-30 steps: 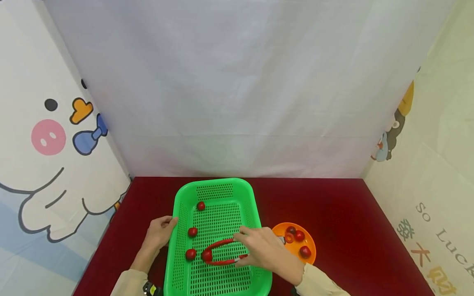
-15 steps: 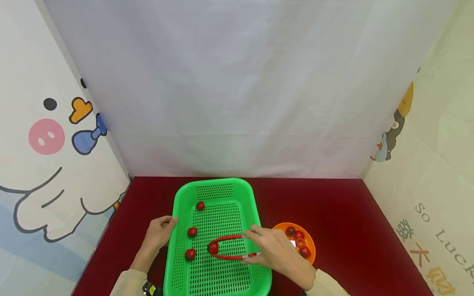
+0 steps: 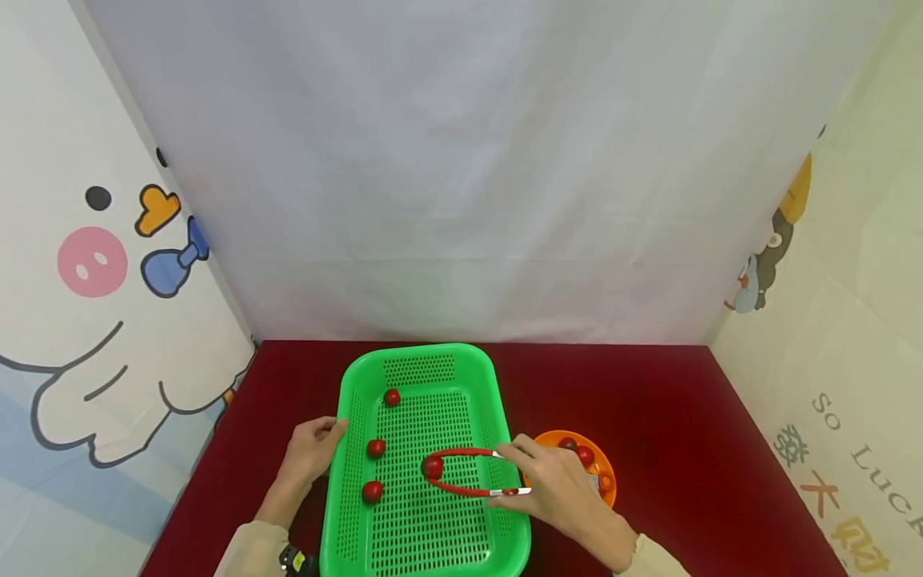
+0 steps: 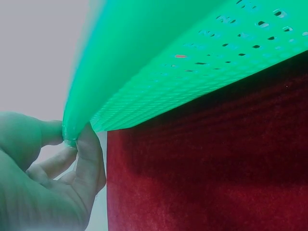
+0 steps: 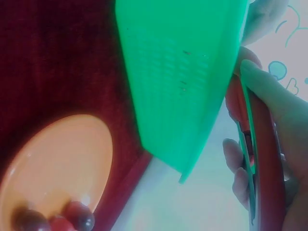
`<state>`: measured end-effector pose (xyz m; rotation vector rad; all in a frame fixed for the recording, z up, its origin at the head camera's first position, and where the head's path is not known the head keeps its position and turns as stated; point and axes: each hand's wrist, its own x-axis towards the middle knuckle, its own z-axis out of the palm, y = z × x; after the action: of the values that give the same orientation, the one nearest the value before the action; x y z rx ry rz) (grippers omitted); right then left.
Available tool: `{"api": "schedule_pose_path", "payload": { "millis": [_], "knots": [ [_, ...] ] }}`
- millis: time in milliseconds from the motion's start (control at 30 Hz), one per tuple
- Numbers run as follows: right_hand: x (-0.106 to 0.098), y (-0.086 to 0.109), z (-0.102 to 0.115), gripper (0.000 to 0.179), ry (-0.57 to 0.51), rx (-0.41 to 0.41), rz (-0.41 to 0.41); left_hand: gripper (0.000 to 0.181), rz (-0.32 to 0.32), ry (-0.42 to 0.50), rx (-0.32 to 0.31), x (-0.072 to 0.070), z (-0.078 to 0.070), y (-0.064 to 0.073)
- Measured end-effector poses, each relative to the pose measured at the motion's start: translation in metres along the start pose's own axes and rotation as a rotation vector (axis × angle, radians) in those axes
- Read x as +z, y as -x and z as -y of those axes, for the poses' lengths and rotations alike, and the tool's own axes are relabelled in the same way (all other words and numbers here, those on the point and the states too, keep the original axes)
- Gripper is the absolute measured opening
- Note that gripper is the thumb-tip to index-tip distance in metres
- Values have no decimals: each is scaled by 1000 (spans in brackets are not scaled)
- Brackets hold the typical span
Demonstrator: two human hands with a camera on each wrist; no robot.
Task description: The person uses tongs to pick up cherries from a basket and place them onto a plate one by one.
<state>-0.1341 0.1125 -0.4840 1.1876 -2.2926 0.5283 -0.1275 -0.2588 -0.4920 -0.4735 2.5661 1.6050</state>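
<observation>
My left hand [image 3: 306, 453] pinches the left rim of a green perforated plastic basket [image 3: 330, 521]. In the left wrist view its thumb and fingers [image 4: 89, 149] meet on both sides of that rim. My right hand [image 3: 558, 485] grips red-armed tongs [image 3: 465, 490] above the basket's right side. Between the tong tips sits a small round red fruit [image 3: 433, 467], over the basket. Three more red fruits lie inside along the left: a far one [image 3: 392, 397], a middle one [image 3: 376, 448] and a near one [image 3: 372, 492].
Right of the basket stands an orange plate [image 5: 72, 149] with several red and dark fruits [image 3: 585, 456] on it, partly hidden by my right hand. A dark red cloth [image 3: 649, 417] covers the table. Light curtains [image 3: 461, 176] enclose the back and sides.
The right hand and tongs have moved right and slightly away from me, carrying the pinched fruit from beside the near fruit towards the basket's middle. The left hand stays on the rim.
</observation>
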Motion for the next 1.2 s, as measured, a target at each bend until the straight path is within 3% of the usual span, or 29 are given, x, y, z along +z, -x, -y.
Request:
{"api": "schedule_pose_path", "payload": {
  "millis": [400, 900, 1200],
  "knots": [
    [-6, 19, -8, 71, 38, 69, -79, 49, -3, -12, -2, 0, 0, 1],
    [-14, 43, -20, 62, -39, 152, -145, 51, 2, -7, -11, -1, 0, 1],
    [-18, 58, -23, 58, -20, 191, -189, 50, 1, 3, -10, 0, 1, 0]
  ]
}}
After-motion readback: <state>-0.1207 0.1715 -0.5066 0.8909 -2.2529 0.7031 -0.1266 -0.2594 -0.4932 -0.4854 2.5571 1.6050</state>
